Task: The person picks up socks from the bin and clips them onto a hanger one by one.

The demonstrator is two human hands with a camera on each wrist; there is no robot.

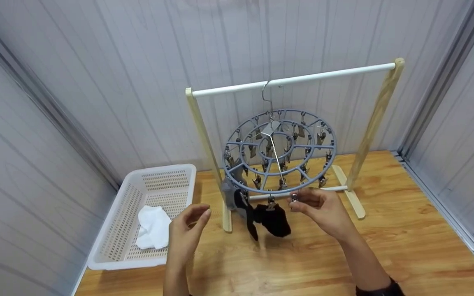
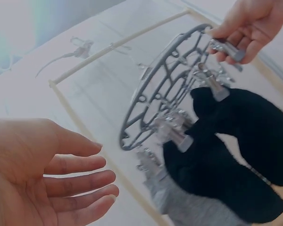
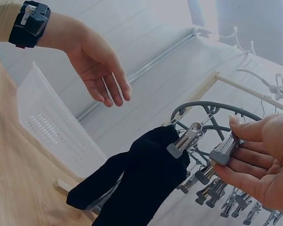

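Observation:
A round grey clip hanger [image 1: 280,152] hangs by its hook from a white rail, metal clips dangling from its rings. My right hand [image 1: 323,209] pinches one metal clip [image 3: 225,148] at the hanger's near edge. Beside that clip, two black socks [image 1: 274,220] hang from clips of their own. A grey sock [image 2: 193,207] hangs further left, partly covered by the black ones. My left hand [image 1: 187,230] is held in the air between the basket and the socks, fingers loosely bent and holding nothing. White socks [image 1: 153,227] lie in the basket.
The white plastic basket [image 1: 105,246] stands on the wooden table [image 1: 303,263] at the left. A wooden stand with a white rail [image 1: 303,78] carries the hanger; its foot [image 1: 350,193] rests on the table at the right. Panelled walls [image 1: 138,82] close in the back and sides.

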